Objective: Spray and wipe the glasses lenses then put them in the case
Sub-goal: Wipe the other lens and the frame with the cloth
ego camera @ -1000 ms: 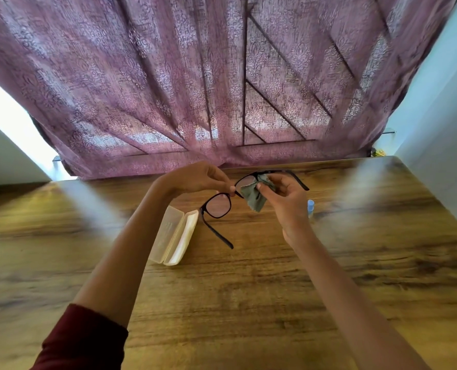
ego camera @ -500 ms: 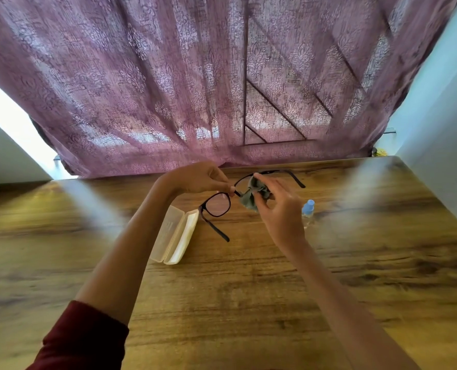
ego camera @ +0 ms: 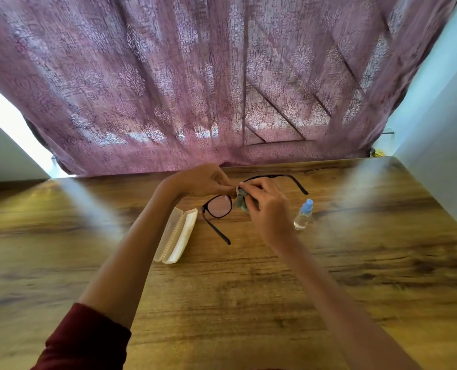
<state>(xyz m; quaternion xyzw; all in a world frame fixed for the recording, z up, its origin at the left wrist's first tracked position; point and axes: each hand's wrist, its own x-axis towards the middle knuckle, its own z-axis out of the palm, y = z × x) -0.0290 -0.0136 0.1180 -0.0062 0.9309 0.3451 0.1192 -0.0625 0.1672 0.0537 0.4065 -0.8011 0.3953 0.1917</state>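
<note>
Head view | black-framed plastic glasses at frame centre, above wooden desk | left hand fingers pinching bridge | right hand fingers clamped on grey cloth | advice: rub lightly, support frame.

Black-framed glasses held aloft, arms unfolded, grey cloth over one lens.

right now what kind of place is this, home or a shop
Probably a room at home, though that is a guess: a wooden table pushed up to a window hung with a patterned purple curtain, plain pale walls either side, and no shop fittings in view.
</note>
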